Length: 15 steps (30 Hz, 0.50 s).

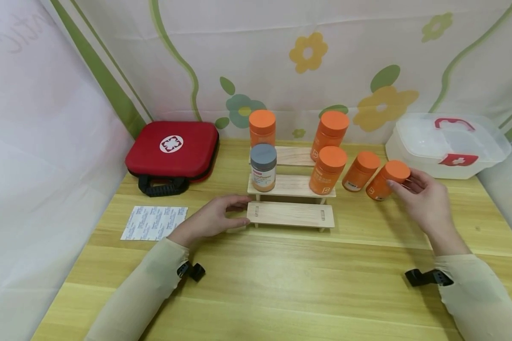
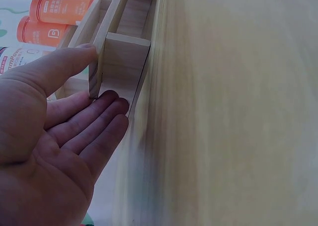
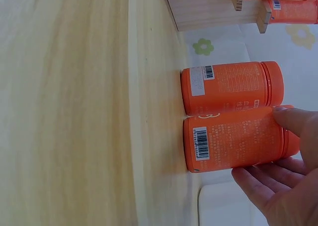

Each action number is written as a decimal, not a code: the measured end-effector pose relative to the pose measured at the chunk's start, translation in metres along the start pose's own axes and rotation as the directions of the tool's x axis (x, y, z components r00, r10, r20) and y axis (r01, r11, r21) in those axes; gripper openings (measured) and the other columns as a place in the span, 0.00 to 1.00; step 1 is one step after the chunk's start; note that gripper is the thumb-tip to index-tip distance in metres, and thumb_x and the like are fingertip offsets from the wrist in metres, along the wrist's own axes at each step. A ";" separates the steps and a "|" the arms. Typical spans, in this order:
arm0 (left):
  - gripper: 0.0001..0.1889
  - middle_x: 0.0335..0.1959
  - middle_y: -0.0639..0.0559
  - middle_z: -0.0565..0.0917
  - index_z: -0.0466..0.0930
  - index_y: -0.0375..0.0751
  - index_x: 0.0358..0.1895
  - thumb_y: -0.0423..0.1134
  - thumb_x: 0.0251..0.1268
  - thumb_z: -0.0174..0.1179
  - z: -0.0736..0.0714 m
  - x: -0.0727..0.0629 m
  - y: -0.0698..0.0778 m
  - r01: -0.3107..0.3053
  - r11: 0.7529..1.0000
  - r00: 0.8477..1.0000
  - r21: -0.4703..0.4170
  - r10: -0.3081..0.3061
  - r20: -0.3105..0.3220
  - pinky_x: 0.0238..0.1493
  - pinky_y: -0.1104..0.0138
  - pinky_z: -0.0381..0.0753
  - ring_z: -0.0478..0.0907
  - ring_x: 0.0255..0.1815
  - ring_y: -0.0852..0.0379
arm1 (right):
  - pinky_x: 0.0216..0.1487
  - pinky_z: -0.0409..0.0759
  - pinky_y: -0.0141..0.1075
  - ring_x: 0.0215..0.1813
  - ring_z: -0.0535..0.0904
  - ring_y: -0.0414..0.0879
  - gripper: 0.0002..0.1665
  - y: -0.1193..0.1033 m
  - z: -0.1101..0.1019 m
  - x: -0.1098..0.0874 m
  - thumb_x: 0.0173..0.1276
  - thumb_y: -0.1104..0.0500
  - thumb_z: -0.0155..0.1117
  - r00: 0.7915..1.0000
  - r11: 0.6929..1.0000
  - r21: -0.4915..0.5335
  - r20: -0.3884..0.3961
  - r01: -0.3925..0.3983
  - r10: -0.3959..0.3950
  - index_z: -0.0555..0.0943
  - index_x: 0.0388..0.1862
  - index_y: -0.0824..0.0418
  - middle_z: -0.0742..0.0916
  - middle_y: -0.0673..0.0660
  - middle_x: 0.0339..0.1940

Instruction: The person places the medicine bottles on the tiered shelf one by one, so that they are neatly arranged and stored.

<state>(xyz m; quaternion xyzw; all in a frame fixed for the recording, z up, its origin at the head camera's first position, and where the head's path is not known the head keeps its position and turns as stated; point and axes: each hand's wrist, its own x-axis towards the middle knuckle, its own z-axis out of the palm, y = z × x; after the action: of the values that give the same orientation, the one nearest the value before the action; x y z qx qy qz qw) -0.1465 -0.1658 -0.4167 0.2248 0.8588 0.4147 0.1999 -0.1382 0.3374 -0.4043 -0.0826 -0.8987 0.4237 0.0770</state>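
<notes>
My right hand [image 1: 426,199] grips an upright orange supplement bottle [image 1: 381,184] near its cap, thumb on one side and fingers on the other. In the right wrist view this bottle [image 3: 233,141] stands against a second orange bottle [image 3: 228,88] with a barcode. My left hand [image 1: 215,218] holds the left end of a stepped wooden rack [image 1: 290,214], thumb and fingers at the lowest board's corners. The left wrist view has the thumb on the board's edge [image 2: 95,67]. On the middle step stand a grey-capped bottle [image 1: 263,168] and an orange bottle [image 1: 327,171].
Two orange bottles, left [image 1: 262,127] and right [image 1: 329,135], occupy the top step. A red first-aid case [image 1: 170,147] and a printed white sheet [image 1: 153,222] lie left. At the back right is a clear-lidded white box [image 1: 448,147]. Floral cloth [image 1: 247,47] hangs behind the table.
</notes>
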 end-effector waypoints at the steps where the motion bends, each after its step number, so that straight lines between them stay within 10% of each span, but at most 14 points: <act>1: 0.33 0.72 0.46 0.82 0.76 0.43 0.77 0.44 0.73 0.73 0.000 0.000 0.000 -0.001 1.000 1.000 -0.001 0.001 0.001 0.77 0.49 0.77 0.80 0.72 0.46 | 0.50 0.76 0.09 0.52 0.74 0.16 0.45 0.000 0.000 0.000 0.77 0.46 0.71 1.000 1.000 0.003 0.000 -0.004 0.004 0.69 0.82 0.68 0.79 0.76 0.75; 9: 0.33 0.73 0.47 0.82 0.76 0.42 0.77 0.44 0.73 0.73 0.000 0.001 0.000 0.003 1.000 1.000 0.008 -0.003 0.003 0.78 0.49 0.77 0.80 0.72 0.46 | 0.48 0.76 0.09 0.50 0.74 0.14 0.46 -0.002 -0.005 -0.006 0.77 0.44 0.71 0.999 1.000 0.002 -0.006 -0.031 0.031 0.69 0.83 0.66 0.79 0.73 0.76; 15: 0.32 0.73 0.47 0.82 0.76 0.43 0.77 0.44 0.73 0.73 -0.001 0.001 0.000 0.007 1.000 1.000 0.009 -0.007 0.005 0.78 0.49 0.77 0.80 0.72 0.47 | 0.46 0.78 0.11 0.46 0.78 0.12 0.43 -0.006 -0.012 -0.019 0.74 0.49 0.76 0.998 0.997 0.082 -0.054 -0.016 0.020 0.72 0.81 0.65 0.86 0.37 0.60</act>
<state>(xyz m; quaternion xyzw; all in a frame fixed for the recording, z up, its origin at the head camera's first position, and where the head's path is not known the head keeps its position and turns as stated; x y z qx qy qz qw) -0.1472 -0.1658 -0.4161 0.2236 0.8609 0.4097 0.2024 -0.1182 0.3384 -0.3932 -0.0990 -0.8775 0.4582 0.1013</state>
